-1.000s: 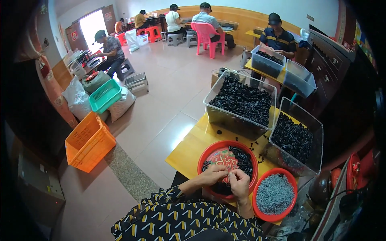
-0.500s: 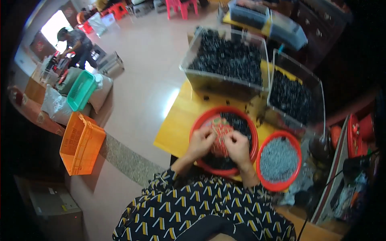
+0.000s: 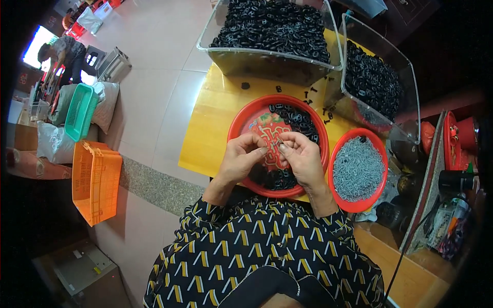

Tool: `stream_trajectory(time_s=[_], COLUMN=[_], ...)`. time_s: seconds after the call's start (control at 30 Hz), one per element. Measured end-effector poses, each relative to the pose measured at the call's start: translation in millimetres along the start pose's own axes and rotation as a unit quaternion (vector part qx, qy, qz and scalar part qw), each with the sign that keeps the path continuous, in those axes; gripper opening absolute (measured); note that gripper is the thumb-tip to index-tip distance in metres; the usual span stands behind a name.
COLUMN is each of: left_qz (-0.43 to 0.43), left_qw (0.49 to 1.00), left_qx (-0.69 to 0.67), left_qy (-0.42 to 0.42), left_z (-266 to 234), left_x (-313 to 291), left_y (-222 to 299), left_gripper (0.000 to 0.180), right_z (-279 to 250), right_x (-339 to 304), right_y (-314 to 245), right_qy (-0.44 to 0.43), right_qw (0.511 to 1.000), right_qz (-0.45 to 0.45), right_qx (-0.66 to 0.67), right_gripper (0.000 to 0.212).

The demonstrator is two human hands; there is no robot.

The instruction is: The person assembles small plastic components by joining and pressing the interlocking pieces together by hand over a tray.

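Observation:
My left hand and my right hand are close together over a red basin with a patterned bottom. Thumb and forefinger are pinched on each hand, and the fingertips face each other. Whatever sits between them is too small to make out. Small black oval plastic pieces with holes lie along the basin's far right side, and more are near its front edge under my hands. Right of the basin stands a smaller red bowl full of small silvery screws.
Two clear plastic bins heaped with black pieces stand beyond the basin. Loose dark bits lie on the yellow tabletop. An orange crate and a green basket are at left, near a person bending over.
The whole view has shifted and come closer, so the bins sit higher in the picture. My hands stay over the basin; their closed fingers have turned to bring the fingertips nearer each other.

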State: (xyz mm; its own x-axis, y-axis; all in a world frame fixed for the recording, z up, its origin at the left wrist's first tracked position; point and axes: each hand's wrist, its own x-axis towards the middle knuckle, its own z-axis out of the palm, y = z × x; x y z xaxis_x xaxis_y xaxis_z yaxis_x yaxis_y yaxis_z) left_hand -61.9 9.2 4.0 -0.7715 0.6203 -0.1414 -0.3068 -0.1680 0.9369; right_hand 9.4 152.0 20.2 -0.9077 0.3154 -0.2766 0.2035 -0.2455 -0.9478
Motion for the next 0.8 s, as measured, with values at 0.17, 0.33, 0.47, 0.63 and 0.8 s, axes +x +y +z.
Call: stream_trajectory(time_s=[0.17, 0.33, 0.47, 0.63, 0.8], left_qz=[0.017, 0.103, 0.053, -0.019, -0.038], left_qw=[0.998, 0.987, 0.998, 0.984, 0.984], left_qx=[0.046, 0.12, 0.021, -0.169, -0.173], left_qy=[-0.039, -0.039, -0.008, -0.047, -0.034], left_z=[2.4, 7.9, 14.1, 6.3, 9.9], left_x=[-5.6, -5.7, -9.2, -6.6, -8.1], left_y=[-1.5, -2.5, 3.0, -6.5, -3.5], left_gripper=[0.003, 0.003, 0.003, 0.004, 0.005], right_z=[3.1, 6.4, 5.7, 5.6, 11.3], right_x=[-10.6, -12.5, -15.2, -20.5, -26.0], right_y=[-3.0, -0.9, -0.2, -1.3, -7.1], right_qy=[-0.037, -0.037, -0.032, -0.016, 0.002], right_qw=[0.998, 0.998, 0.998, 0.999, 1.0], right_qz=[-0.009, -0.025, -0.024, -0.021, -0.025], right_qx=[0.041, 0.044, 0.049, 0.027, 0.008], right_gripper=[0.008, 0.007, 0.007, 0.01, 0.01])
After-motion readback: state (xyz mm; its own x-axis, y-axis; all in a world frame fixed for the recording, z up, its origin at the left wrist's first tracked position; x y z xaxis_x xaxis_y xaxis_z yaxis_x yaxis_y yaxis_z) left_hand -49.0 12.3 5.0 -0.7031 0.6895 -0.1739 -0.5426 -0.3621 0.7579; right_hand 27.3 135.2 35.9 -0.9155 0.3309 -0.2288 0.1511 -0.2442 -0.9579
